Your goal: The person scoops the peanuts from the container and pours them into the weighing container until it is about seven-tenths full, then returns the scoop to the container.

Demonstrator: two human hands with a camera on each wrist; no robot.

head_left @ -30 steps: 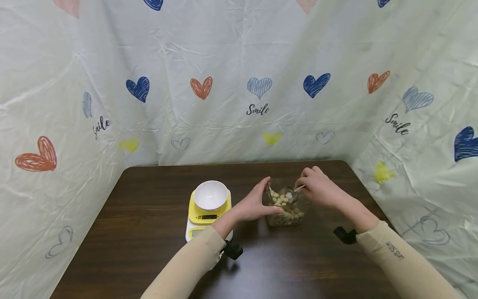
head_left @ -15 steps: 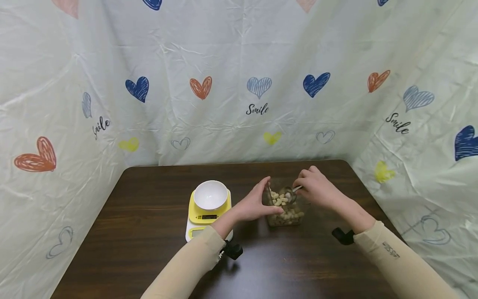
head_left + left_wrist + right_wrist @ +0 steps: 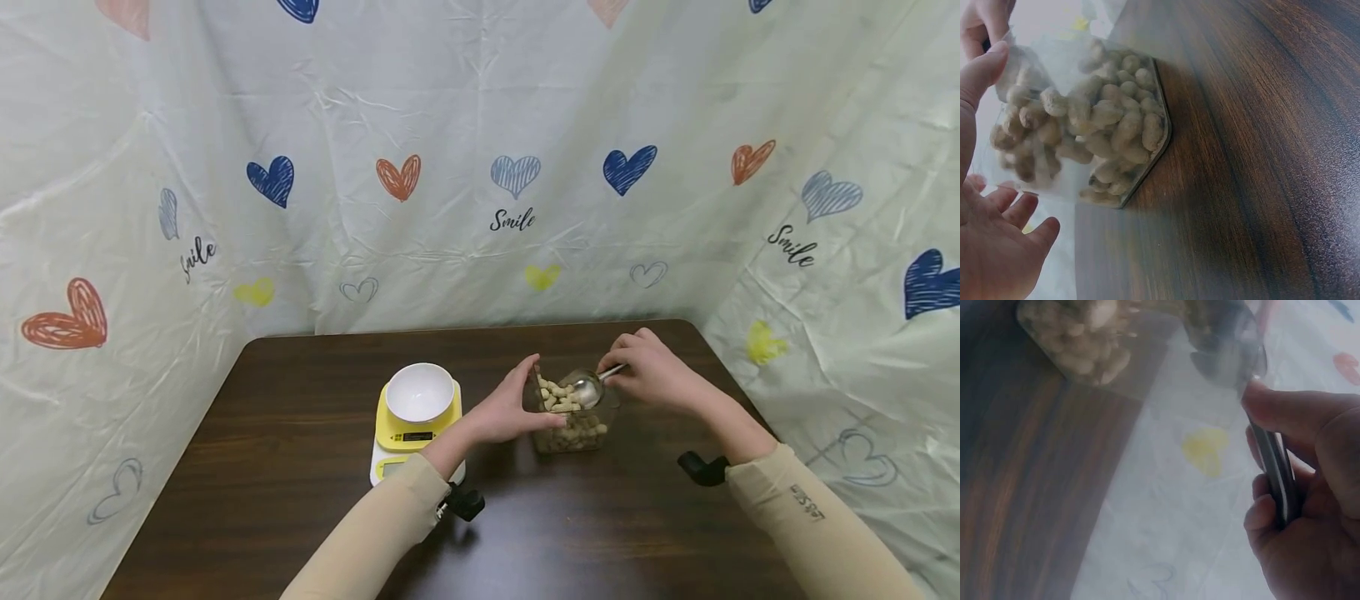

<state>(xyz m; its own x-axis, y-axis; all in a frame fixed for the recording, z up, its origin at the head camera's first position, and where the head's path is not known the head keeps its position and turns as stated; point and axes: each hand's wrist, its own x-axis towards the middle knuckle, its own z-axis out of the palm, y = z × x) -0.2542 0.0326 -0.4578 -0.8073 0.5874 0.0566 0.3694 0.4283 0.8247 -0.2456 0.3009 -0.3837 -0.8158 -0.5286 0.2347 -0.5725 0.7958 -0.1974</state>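
Note:
A clear square plastic container (image 3: 546, 445) of unshelled peanuts (image 3: 557, 395) stands on the table, right of centre. My left hand (image 3: 512, 413) holds its left side, thumb along the near wall and fingers at the far side. My right hand (image 3: 651, 372) grips the handle of a metal scoop (image 3: 587, 390), whose round bowl is tilted at the container's top over the peanuts. In the right wrist view the thumb presses the scoop handle (image 3: 1277, 475) near the bowl, with fingers curled round it. The left wrist view shows peanuts (image 3: 1113, 122) through the clear wall.
Left of the container, a white bowl (image 3: 421, 392) sits on a yellow and white kitchen scale (image 3: 395, 437), close beside my left forearm. The dark wooden table (image 3: 300, 467) ends at a hanging sheet (image 3: 450, 250) printed with hearts, at the back and sides.
The scoop has come up from among the peanuts and tilted, so its shiny bowl shows more. My right hand has shifted slightly right with it; my left hand keeps its hold on the container.

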